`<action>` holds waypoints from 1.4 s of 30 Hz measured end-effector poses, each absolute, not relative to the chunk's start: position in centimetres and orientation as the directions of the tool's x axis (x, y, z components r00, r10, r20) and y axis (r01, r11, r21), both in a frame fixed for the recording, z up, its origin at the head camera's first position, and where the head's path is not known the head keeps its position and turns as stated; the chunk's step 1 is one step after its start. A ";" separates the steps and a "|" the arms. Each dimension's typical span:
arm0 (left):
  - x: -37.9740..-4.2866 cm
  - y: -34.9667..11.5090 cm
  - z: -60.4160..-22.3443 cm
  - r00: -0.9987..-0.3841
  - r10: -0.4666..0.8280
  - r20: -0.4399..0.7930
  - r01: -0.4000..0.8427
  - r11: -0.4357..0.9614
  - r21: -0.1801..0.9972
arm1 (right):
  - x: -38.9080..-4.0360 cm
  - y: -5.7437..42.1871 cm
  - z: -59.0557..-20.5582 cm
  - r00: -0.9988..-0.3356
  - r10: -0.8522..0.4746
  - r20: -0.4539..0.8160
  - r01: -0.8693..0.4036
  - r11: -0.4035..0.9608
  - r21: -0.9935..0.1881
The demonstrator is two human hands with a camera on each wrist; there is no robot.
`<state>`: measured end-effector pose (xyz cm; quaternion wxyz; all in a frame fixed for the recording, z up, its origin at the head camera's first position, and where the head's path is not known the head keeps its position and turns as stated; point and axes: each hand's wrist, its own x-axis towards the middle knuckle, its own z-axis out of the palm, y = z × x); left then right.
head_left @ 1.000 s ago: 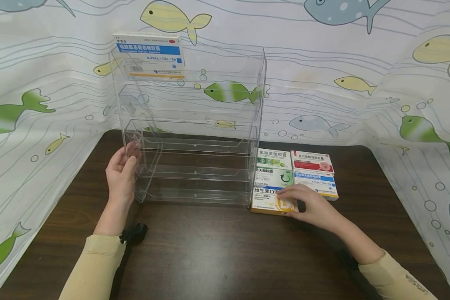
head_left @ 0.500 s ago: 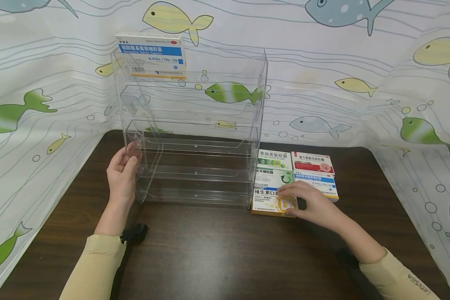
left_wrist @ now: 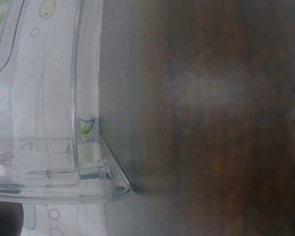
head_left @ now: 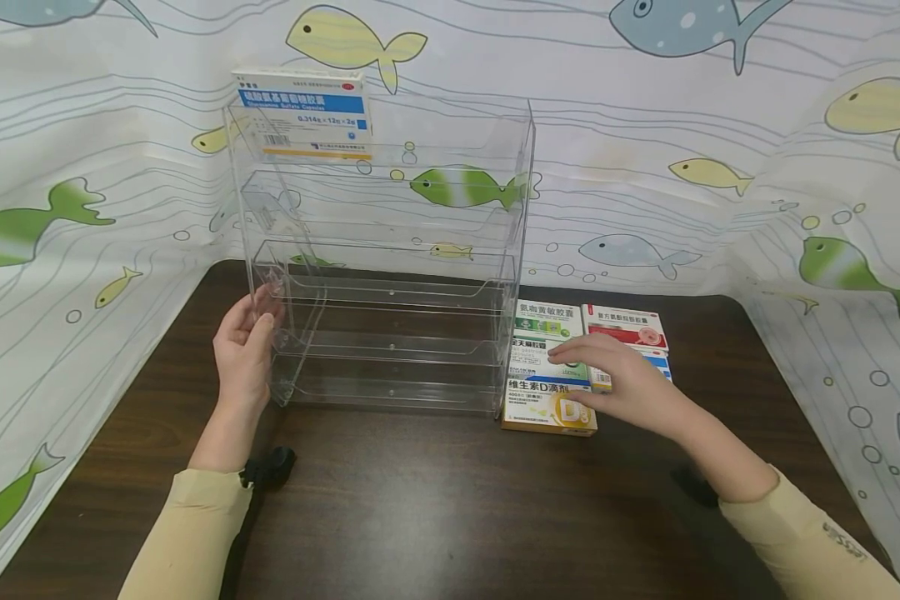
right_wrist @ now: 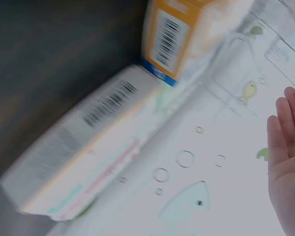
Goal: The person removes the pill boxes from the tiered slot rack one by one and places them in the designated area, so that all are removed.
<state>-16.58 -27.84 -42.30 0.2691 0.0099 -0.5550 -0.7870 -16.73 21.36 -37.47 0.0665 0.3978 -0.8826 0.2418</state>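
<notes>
A clear plastic tiered rack (head_left: 390,292) stands on the table, and my left hand (head_left: 242,346) grips its left side wall, thumb in front. A blue-and-white medicine box (head_left: 311,125) stands in its top tier at the left. My right hand (head_left: 633,383) is over the medicine boxes right of the rack, its fingers extended and holding nothing. Nearest to it are an orange-and-white vitamin D box (head_left: 528,407) and a green-and-white box (head_left: 528,360). The right wrist view shows straight fingers (right_wrist: 280,132) apart from the orange box (right_wrist: 169,39).
Behind the near boxes lie another green-and-white box (head_left: 547,319) and a red-and-white box (head_left: 622,327). A second blue-and-white box (head_left: 660,364) is partly covered by my right hand. A fish-patterned sheet (head_left: 607,108) hangs behind the brown table (head_left: 390,508).
My right hand has come off the orange vitamin D box and shifted slightly up and back, over the green-and-white box. The left hand and rack have stayed put.
</notes>
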 end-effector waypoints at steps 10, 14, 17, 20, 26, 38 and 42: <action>-16.6 -27.9 -42.3 -0.858 -0.432 0.278 0.409 -0.247 0.878 | -18.0 19.7 -32.5 -0.634 -0.672 0.382 -0.773 0.551 -0.313; -16.7 -27.9 -42.3 -0.856 -0.428 0.290 0.419 -0.246 0.874 | -18.6 18.6 -30.6 -0.630 -0.658 0.413 -0.777 0.545 -0.315; -16.8 -27.9 -42.4 -0.853 -0.426 0.300 0.428 -0.246 0.869 | -19.2 17.8 -29.5 -0.618 -0.654 0.438 -0.786 0.533 -0.314; -16.8 -27.9 -42.4 -0.852 -0.428 0.302 0.432 -0.249 0.867 | -20.0 16.8 -28.6 -0.603 -0.648 0.466 -0.797 0.515 -0.316; -16.8 -27.9 -42.5 -0.852 -0.425 0.305 0.433 -0.244 0.868 | -21.4 14.2 -27.0 -0.560 -0.639 0.527 -0.828 0.456 -0.327; -16.7 -27.8 -42.3 -0.855 -0.427 0.294 0.423 -0.248 0.872 | -24.7 8.2 -23.8 -0.451 -0.631 0.631 -0.893 0.329 -0.309; -16.8 -27.8 -42.3 -0.856 -0.428 0.289 0.418 -0.245 0.875 | -25.8 6.6 -22.8 -0.478 -0.628 0.614 -0.878 0.357 -0.319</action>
